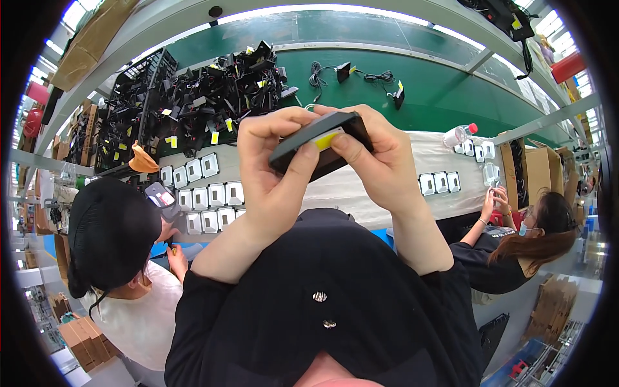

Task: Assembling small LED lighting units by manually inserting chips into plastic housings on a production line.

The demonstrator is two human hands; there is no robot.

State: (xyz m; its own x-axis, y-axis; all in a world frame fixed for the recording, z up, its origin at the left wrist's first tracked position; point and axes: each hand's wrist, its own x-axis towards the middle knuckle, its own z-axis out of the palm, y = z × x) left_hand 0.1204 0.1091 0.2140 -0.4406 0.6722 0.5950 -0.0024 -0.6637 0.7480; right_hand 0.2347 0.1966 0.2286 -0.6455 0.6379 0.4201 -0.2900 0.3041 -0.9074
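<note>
Both my hands are raised over the table, holding a flat black rectangular housing (327, 166) tilted between them. My left hand (269, 169) grips its left end, the thumb pressed next to a yellow and white label (324, 140). On the other end, my right hand (385, 169) is closed, its thumb on the face near the label. A thin pale loop of wire (312, 107) shows behind the housing. The fingers behind it are mostly hidden.
A heap of black cabled units (219, 97) lies back left beside a black crate (138, 87). White square parts with dark rims (217, 193) stand in rows. Two cabled units (343, 72) lie far back. A bottle (456, 135) stands right. Co-workers sit left (113, 226) and right (500, 248).
</note>
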